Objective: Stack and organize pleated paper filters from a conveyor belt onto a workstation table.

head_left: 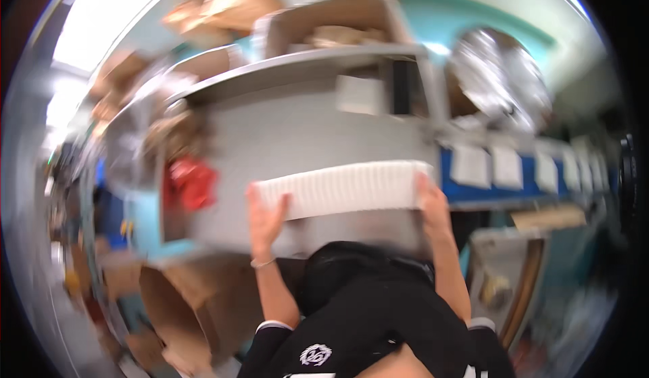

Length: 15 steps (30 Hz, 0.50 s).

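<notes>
A long white ribbed strip (345,187), like a row of thin stacked pieces, is held level above the grey worktable (284,124). At its left end is my left hand (266,219), fingers behind the end and thumb along the front. My right hand (433,206) presses on the opposite end, so the strip is squeezed between both palms. Motion blur hides what the ribbed pieces are exactly. A thin band circles my left wrist.
A red bag (192,183) lies at the table's left edge. White paper (359,95) and a black upright object (401,87) are at the back right. Cardboard boxes (331,16) stand behind; an open carton (177,317) sits lower left. Blue bins (466,187) line the right.
</notes>
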{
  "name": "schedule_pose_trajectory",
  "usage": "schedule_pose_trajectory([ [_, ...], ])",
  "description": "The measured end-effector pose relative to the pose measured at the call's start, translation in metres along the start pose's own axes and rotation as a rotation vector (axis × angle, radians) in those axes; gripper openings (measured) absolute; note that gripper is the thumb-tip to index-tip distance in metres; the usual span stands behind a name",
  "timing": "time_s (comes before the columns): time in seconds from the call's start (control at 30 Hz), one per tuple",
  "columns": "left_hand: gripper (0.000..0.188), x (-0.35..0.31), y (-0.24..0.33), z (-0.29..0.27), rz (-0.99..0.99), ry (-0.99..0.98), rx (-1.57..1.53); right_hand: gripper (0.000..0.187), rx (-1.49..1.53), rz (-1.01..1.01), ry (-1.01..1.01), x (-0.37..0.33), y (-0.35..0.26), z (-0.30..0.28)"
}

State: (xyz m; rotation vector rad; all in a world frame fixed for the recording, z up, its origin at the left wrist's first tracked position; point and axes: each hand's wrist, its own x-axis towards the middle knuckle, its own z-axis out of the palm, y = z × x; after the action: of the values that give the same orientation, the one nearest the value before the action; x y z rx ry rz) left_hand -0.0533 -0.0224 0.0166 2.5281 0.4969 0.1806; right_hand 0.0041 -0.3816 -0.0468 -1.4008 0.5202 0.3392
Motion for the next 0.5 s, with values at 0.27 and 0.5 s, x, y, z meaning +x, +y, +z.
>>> schedule_pose_trajectory([
  [0.27,0.102,0.001,0.007,0.023,-0.133,0.002,-0.236,0.040,0.225,0.189,-0.306,0.001,0.027,-0.080],
  [0.5,0.104,0.002,0.005,0.025,-0.099,0.030,-0.267,0.049,0.471,0.074,-0.077,0.005,0.007,-0.052],
])
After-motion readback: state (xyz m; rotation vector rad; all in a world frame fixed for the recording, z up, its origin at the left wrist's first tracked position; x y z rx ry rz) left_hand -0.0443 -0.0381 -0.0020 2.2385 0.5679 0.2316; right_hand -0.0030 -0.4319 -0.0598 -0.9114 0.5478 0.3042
